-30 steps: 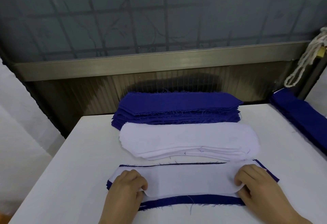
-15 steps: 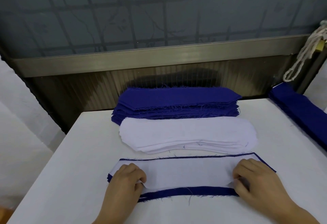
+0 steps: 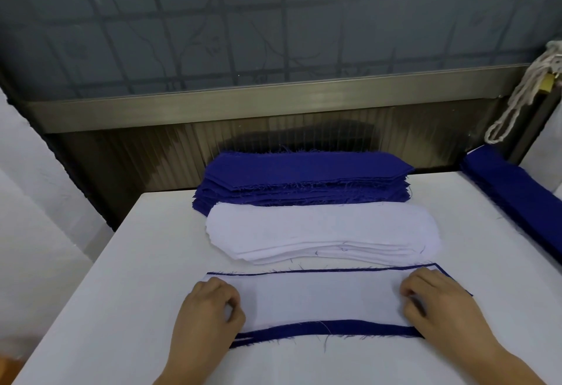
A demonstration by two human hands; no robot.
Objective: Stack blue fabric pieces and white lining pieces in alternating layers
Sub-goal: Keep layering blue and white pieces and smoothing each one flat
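The left hand rests on the left end of a white lining piece, fingers curled with the tips down on the cloth; whether it pinches the edge I cannot tell. The right hand rests on the right end the same way, fingers bent, tips on the lining. The lining lies flat on a blue piece, whose edge shows as a thin line along the far side and a wider band along the near side, with loose threads at the near left corner. Both lie near the front of the white table.

Just behind them sits a stack of white linings, rounded at both ends, its layers fanned a little toward the near side. Behind that, touching it, stands a taller stack of blue pieces with frayed edges, at the table's far edge. At the right edge lies a long blue bundle. A white rope hangs at the upper right, beside a brass padlock. A frosted window fills the background.
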